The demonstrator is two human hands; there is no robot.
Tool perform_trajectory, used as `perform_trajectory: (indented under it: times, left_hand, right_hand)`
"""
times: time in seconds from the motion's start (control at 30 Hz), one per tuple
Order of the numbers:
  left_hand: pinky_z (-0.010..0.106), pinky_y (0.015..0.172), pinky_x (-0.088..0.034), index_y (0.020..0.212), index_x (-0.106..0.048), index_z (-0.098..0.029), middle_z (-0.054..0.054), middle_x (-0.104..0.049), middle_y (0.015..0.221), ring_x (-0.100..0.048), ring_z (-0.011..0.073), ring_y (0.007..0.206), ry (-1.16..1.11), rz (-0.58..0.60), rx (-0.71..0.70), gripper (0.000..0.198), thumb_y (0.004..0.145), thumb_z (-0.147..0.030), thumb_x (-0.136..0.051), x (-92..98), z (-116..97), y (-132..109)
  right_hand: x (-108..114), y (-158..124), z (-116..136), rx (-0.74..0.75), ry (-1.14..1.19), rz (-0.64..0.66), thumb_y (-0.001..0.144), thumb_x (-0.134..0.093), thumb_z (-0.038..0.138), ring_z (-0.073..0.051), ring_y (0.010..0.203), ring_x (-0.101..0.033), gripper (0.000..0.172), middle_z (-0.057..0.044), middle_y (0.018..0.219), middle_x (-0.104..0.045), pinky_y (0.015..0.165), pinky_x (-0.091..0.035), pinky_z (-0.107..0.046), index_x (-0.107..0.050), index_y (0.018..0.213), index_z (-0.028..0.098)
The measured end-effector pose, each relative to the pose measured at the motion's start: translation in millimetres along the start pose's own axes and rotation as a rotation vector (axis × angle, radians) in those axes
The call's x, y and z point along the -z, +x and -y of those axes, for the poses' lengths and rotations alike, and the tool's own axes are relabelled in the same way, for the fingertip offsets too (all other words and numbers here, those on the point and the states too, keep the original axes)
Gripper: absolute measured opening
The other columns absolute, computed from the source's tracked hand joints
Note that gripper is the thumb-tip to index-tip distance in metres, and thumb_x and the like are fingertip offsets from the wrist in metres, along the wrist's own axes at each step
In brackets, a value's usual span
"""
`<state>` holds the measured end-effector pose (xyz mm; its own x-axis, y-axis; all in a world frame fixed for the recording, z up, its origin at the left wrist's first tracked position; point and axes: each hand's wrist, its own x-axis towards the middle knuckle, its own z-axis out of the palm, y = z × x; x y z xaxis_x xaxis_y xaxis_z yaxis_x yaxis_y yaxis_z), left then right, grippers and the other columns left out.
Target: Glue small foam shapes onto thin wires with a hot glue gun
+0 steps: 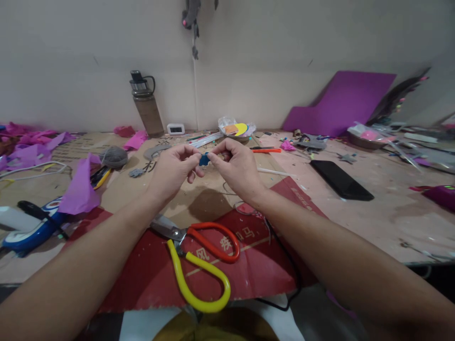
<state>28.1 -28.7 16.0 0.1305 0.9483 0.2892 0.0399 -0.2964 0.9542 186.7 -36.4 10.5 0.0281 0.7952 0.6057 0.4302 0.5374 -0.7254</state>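
Note:
Between my two hands, raised over the table, is a small dark blue piece [204, 159]; its exact kind is too small to tell. My left hand [177, 168] pinches its left side with thumb and forefinger, the other fingers curled. From the other side my right hand [235, 166] closes thumb and finger on it. Below the hands, scissors [202, 258] with one red and one yellow handle lie on a red sheet of cardboard [256, 274]. A grey star-shaped piece [136, 173] rests to the left of my left hand.
A water bottle [147, 111] stands by the wall. On the left are grey yarn [114, 156], purple scraps [81, 189] and a blue-and-white tool [33, 232]. A black phone [339, 179] lies at right, with a purple sheet [350, 102] behind. A black cord [296, 274] crosses the front edge.

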Motion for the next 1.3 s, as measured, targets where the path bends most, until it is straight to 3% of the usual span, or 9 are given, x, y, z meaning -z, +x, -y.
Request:
perform_trajectory:
  times: [0.17,0.5,0.73,1.3]
  left_hand:
    - [0.021,0.049,-0.049,0.075,-0.06,-0.017,0.0,-0.064,0.061,-0.065,0.0131,0.055,-0.095,0.012,-0.002,0.014,0.074,-0.023,-0.072,-2.7,-1.1,-0.4]
    - [0.024,0.062,-0.057,0.083,-0.067,-0.012,0.003,-0.069,0.068,-0.067,0.0123,0.06,-0.147,0.028,0.041,0.019,0.073,-0.026,-0.075,-2.0,-0.5,1.1]
    - [0.025,0.063,-0.057,0.08,-0.07,-0.01,0.005,-0.072,0.068,-0.068,0.0135,0.06,-0.214,0.052,0.086,0.016,0.068,-0.02,-0.073,-1.8,-5.4,-0.3]
    - [0.023,0.056,-0.053,0.071,-0.062,-0.014,0.002,-0.066,0.059,-0.063,0.0113,0.054,-0.083,0.024,0.009,0.013,0.071,-0.023,-0.072,-2.6,-5.7,-1.9]
  right_hand:
    - [0.7,1.9,-2.0,-0.067,0.066,0.026,0.079,-0.065,0.027,-0.01,0.056,-0.034,0.008,0.007,0.058,-0.036,0.055,-0.028,-0.027,-0.063,0.079,0.019]
    - [1.6,2.5,2.3,-0.132,0.164,0.057,0.079,-0.063,0.024,-0.007,0.052,-0.032,0.01,0.007,0.055,-0.04,0.052,-0.025,-0.025,-0.067,0.078,0.015]
    - [1.7,2.4,4.9,-0.134,0.164,0.062,0.079,-0.062,0.024,-0.007,0.052,-0.031,0.01,0.007,0.055,-0.04,0.052,-0.026,-0.025,-0.065,0.076,0.015]
    - [0.2,-0.9,2.1,-0.051,0.065,0.072,0.081,-0.063,0.025,-0.008,0.054,-0.032,0.011,0.007,0.056,-0.038,0.054,-0.026,-0.026,-0.066,0.078,0.015]
